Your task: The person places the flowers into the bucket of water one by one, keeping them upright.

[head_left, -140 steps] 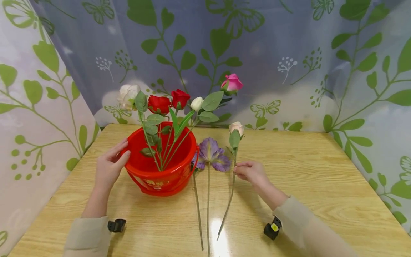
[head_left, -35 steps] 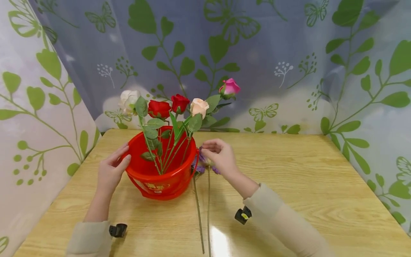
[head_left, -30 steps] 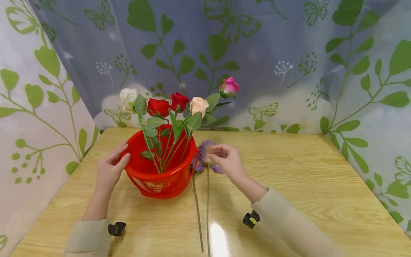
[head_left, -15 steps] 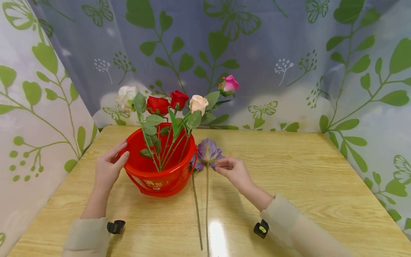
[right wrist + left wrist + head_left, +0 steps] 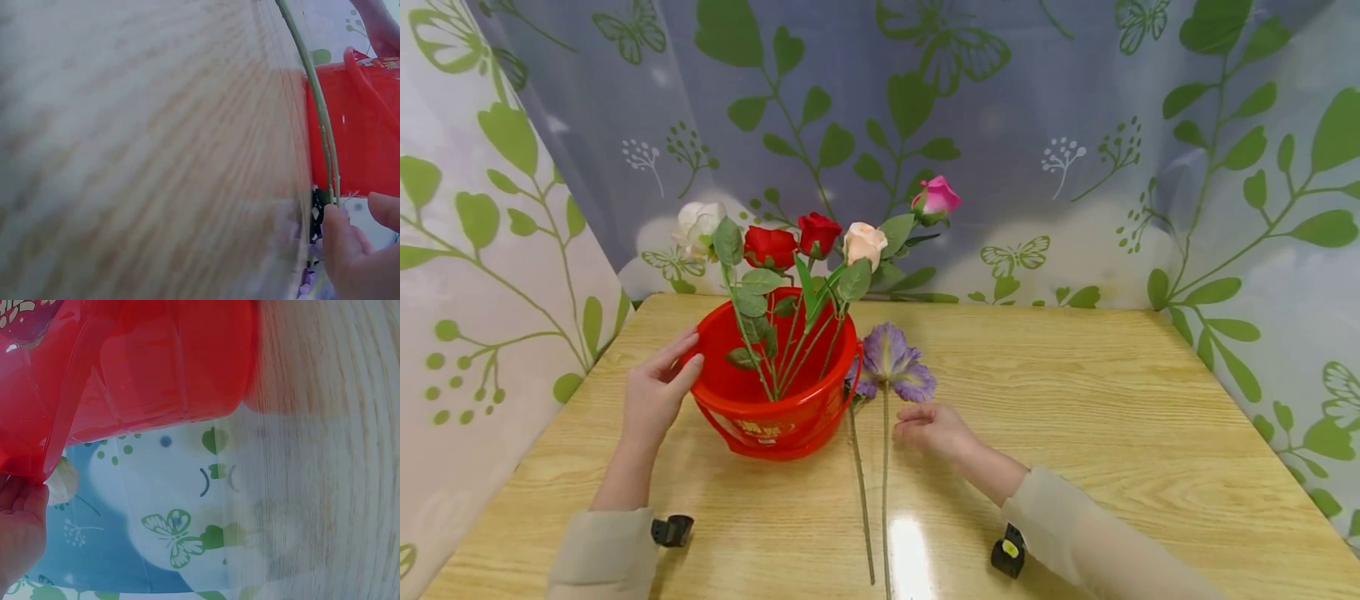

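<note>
My left hand [image 5: 653, 396] holds the rim of a red bucket [image 5: 775, 429] at its left side; the left wrist view shows fingertips at the rim [image 5: 34, 478]. Standing in the bucket are artificial flowers: a white one [image 5: 698, 227], red roses [image 5: 771, 248], a peach rose [image 5: 865, 244] and a pink rose [image 5: 937, 198]. To the bucket's right, a purple flower [image 5: 891, 362] lies on the table, its long stem [image 5: 885, 492] toward me. My right hand [image 5: 940, 433] is just right of that stem, thumb and fingers apart in the right wrist view, holding nothing.
A second stem [image 5: 862, 500] lies left of the purple flower's stem, its bloom partly hidden by the bucket and the purple petals. The wooden table [image 5: 1112, 417] backs onto a leaf-patterned curtain [image 5: 1075, 100]. The bucket's handle [image 5: 859, 375] hangs at its right.
The peach rose, held in my right hand in the oldest frame, now stands in the bucket, in front of the white bud. My emptied right hand has drawn back toward me. Left hand unmoved.
</note>
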The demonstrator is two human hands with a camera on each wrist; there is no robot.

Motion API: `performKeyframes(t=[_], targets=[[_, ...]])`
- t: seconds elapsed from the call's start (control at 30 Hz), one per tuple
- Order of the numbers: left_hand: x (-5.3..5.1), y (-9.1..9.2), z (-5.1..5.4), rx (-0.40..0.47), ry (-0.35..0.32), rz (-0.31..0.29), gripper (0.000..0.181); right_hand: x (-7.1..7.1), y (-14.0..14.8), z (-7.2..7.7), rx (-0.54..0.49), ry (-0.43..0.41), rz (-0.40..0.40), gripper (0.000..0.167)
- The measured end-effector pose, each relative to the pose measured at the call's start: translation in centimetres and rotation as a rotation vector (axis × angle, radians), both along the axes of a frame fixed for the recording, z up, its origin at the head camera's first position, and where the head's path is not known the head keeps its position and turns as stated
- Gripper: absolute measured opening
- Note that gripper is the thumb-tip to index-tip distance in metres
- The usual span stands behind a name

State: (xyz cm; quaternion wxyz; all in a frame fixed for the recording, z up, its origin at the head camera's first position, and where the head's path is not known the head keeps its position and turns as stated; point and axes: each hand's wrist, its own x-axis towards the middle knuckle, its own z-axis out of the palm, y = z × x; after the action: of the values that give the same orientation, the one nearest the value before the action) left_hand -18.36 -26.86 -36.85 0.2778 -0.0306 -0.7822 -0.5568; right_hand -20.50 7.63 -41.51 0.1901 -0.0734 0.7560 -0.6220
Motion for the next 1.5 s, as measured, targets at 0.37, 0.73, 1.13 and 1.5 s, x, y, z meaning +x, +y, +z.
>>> performKeyframes(t=[0.37,0.73,1.13,1.5], targets=[[-0.2,-0.1,-0.2,0.023,-0.012,-0.002,0.031,-0.1,-0.4,-1.3,-0.089,-0.127,0.034,0.037],[0.3,0.1,0.1,0.025,-0.005,-0.013,0.032,-0.1,-1.4,-1.6,-0.116,-0.195,0.002,0.038],[0.1,0.2,0.1,0.030,-0.004,-0.006,0.031,-0.2,-1.5,-1.6,-0.192,-0.212,-0.068,0.036],[0.2,0.2,0.1,0.065,0.003,-0.010,0.031,-0.3,0.1,-0.8,-0.249,-0.171,-0.126,0.035]])
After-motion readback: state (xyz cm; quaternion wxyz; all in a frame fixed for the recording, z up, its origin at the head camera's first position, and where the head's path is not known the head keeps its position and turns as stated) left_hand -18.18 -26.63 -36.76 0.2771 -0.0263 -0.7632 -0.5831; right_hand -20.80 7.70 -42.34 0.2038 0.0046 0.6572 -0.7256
